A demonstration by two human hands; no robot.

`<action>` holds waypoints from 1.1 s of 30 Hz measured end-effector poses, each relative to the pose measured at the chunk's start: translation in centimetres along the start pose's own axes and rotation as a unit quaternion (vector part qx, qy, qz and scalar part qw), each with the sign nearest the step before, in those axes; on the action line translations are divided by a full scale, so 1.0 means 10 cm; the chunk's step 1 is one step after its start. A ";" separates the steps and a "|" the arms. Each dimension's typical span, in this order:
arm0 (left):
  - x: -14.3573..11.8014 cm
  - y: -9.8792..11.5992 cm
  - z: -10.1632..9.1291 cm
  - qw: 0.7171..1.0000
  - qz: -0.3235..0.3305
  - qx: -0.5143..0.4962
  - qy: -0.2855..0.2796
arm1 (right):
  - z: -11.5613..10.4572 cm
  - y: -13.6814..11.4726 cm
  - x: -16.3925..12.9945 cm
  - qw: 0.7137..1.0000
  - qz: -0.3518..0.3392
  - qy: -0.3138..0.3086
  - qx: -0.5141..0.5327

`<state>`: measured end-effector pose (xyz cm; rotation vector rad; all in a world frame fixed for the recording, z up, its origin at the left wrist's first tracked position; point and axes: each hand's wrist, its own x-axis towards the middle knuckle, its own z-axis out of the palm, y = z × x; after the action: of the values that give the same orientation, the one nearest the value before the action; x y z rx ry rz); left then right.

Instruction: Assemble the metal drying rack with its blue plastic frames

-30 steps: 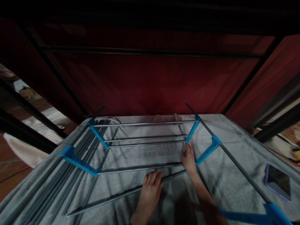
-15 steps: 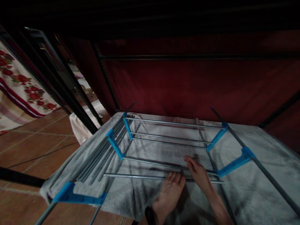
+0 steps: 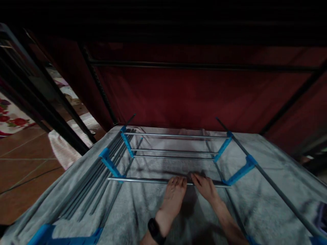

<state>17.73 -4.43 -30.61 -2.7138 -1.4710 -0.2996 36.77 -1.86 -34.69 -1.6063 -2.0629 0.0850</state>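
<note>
A rack of grey metal rods (image 3: 173, 151) joined by blue plastic brackets (image 3: 110, 165) lies flat on a grey cloth (image 3: 143, 211). My left hand (image 3: 174, 194), with a black watch at the wrist, and my right hand (image 3: 204, 186) rest side by side on the nearest crosswise rod (image 3: 143, 180). The fingers of both hands lie over this rod, close together near its middle. The rod's right end reaches the blue bracket (image 3: 238, 173) on the right rail.
Several loose grey rods (image 3: 97, 183) lie in a bundle along the cloth's left side. A dark red fabric wall (image 3: 194, 92) with black frame poles stands behind. Tiled floor (image 3: 22, 160) and a white cloth (image 3: 66, 149) lie to the left.
The view swung left and back. The loose rod, slanted a second ago, now lies crosswise between the blue brackets. Both hands came together near its middle.
</note>
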 end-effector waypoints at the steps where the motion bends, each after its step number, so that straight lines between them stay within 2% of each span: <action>1: -0.01 -0.08 -0.04 1.000 0.001 0.001 -0.005 | 0.00 -0.06 0.04 1.000 0.000 -0.020 -0.015; 4: -0.06 -0.27 -0.13 1.000 -0.009 0.010 -0.018 | 0.01 -0.26 0.19 0.996 0.012 -0.073 -0.049; 8: -0.09 -0.36 -0.10 1.000 -0.016 -0.003 -0.019 | -0.09 -0.38 0.47 0.992 0.031 -0.085 -0.089; 12: 0.06 -0.31 -0.09 0.999 -0.034 -0.015 -0.002 | -0.30 -0.31 0.76 0.992 0.026 -0.067 -0.099; 18: 0.55 -0.25 -0.35 0.999 -0.038 -0.022 -0.005 | -0.51 -0.12 1.07 0.993 0.031 -0.035 -0.109; 23: 0.78 -0.29 -0.34 0.999 -0.036 -0.027 0.012 | -0.53 0.00 1.19 0.990 0.046 -0.028 -0.127; 33: 0.97 -0.49 -0.28 0.999 -0.029 -0.016 0.004 | -0.47 0.06 1.36 0.990 0.042 -0.028 -0.135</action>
<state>18.40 5.89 -26.36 -2.6953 -1.5579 -0.3389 37.09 9.62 -25.94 -1.8712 -2.1218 -0.1260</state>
